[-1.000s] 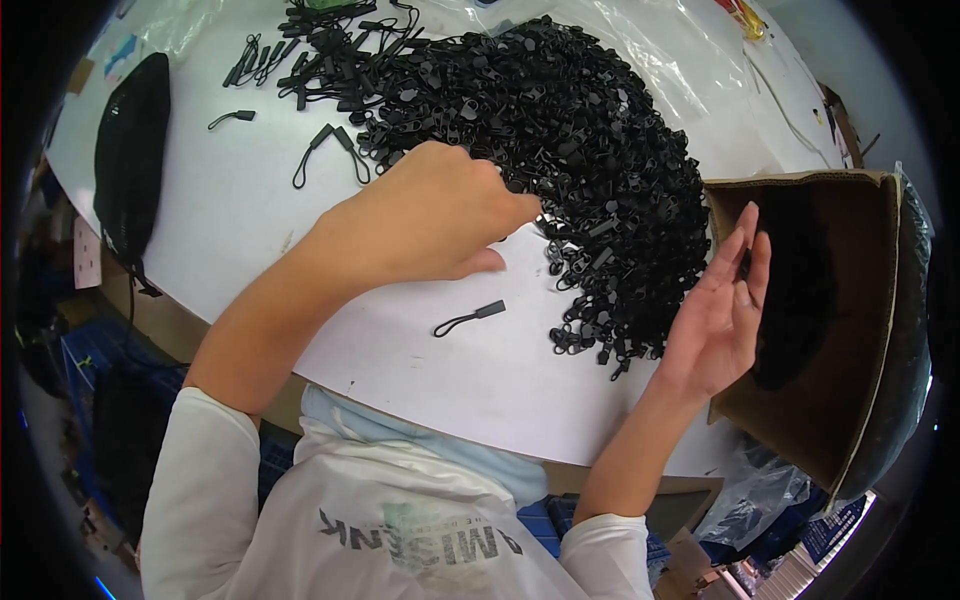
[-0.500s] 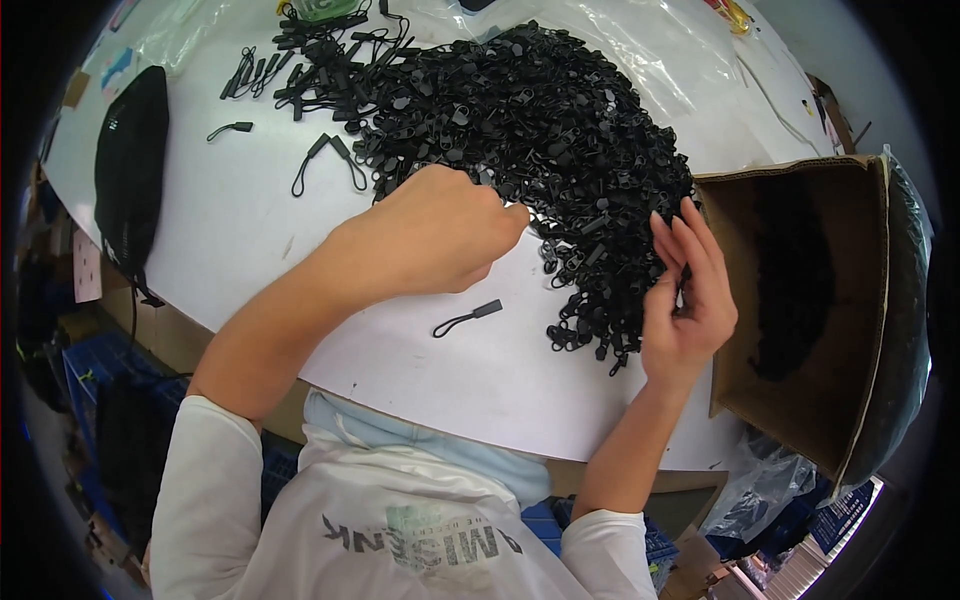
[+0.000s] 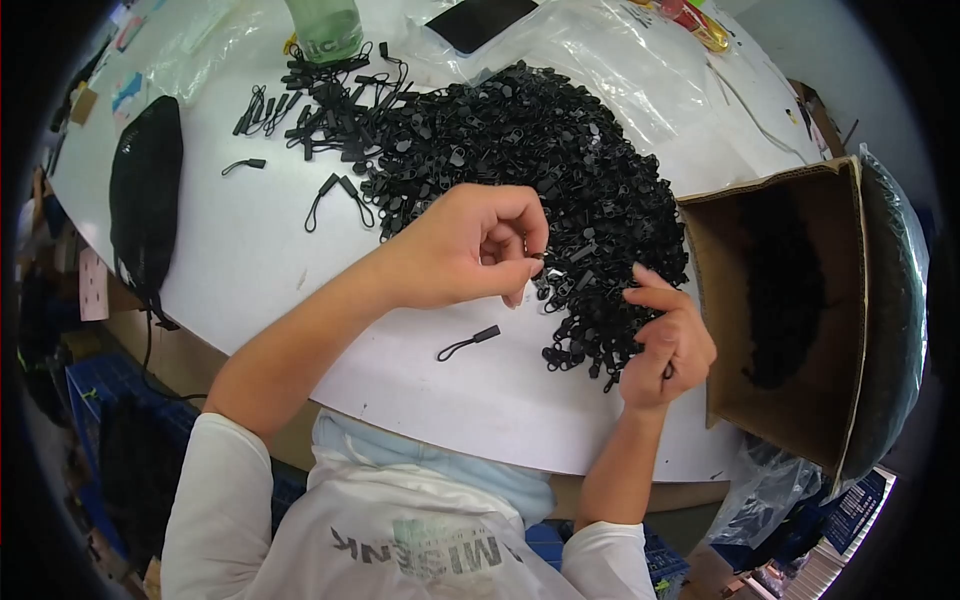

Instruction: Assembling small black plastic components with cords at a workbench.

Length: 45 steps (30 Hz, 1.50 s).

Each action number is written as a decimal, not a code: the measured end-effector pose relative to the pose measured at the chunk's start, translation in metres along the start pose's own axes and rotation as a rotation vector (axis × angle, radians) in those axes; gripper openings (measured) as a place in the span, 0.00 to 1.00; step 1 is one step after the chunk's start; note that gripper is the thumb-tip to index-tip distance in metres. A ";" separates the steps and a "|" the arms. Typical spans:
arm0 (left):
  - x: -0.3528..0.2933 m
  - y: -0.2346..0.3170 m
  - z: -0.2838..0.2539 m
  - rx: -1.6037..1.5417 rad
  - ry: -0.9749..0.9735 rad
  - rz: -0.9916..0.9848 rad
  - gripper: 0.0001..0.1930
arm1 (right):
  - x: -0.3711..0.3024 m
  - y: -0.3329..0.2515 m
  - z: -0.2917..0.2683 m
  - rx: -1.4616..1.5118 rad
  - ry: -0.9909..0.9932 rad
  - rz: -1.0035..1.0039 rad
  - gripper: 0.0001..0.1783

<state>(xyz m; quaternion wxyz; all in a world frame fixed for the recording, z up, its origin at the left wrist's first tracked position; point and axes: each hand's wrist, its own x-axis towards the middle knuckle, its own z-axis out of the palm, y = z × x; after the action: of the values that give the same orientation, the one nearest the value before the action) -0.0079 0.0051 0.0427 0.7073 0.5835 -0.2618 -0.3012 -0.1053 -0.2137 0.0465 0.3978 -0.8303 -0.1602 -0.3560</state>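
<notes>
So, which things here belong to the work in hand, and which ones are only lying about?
Probably in use:
small dark piece pinched by the left hand
heap of small black pieces by the right hand
black cord loops with rod-shaped ends, perhaps
brown cardboard box, perhaps

Probably just lying about:
long black pouch, seemingly fabric
green-tinted transparent cup
clear plastic sheeting

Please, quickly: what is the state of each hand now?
Left hand: closed, pinching a small dark piece.
Right hand: partly curled; whether it holds something cannot be told.
</notes>
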 end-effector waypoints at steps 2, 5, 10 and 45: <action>-0.001 -0.001 0.002 0.149 0.000 0.032 0.04 | 0.000 0.000 0.005 -0.005 -0.045 -0.020 0.22; -0.002 -0.002 0.004 0.438 -0.009 0.107 0.03 | -0.003 -0.009 0.008 0.054 -0.165 0.070 0.12; 0.000 -0.002 0.004 0.529 -0.013 0.165 0.03 | -0.003 -0.023 0.011 0.010 -0.120 0.080 0.04; 0.004 -0.008 -0.003 0.480 -0.272 0.165 0.05 | -0.007 -0.018 0.021 -0.217 -0.410 0.063 0.11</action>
<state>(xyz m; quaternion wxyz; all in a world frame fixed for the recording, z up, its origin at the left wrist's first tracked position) -0.0040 0.0027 0.0339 0.5295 0.6652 -0.4646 -0.2475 -0.1099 -0.1855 0.0425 0.2764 -0.9277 -0.1723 -0.1824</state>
